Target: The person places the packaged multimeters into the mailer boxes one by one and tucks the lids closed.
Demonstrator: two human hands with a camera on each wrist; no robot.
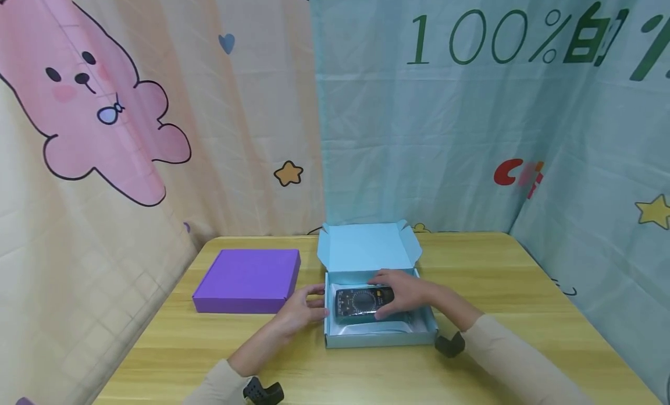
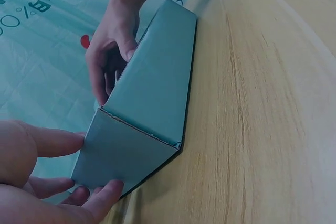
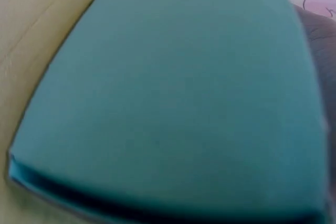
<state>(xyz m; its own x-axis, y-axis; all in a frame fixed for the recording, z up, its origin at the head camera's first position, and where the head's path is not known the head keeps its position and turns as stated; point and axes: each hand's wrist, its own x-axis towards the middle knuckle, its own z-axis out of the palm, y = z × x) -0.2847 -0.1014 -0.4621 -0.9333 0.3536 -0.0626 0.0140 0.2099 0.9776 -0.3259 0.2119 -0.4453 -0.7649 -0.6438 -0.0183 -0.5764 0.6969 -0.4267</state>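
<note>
A light-blue cardboard box (image 1: 381,340) stands on the table with its lid raised at the back. Inside it is a black multimeter (image 1: 352,303) with a round dial, apparently in clear plastic. My right hand (image 1: 407,292) reaches into the box and grips the multimeter's right end, thumb in front and fingers behind. At the box's left wall, my left hand (image 1: 298,312) rests its fairly straight fingertips on the cardboard, also seen in the left wrist view on the box's end panel (image 2: 126,148). The right wrist view is mostly filled by a box wall (image 3: 168,98), which hides the multimeter.
A closed purple box (image 1: 251,277) lies on the wooden table (image 1: 487,277), left of the blue one. Printed curtains (image 1: 419,131) hang behind the table. Each wrist wears a small black device, the right one (image 1: 450,345) close to the blue box's front right corner.
</note>
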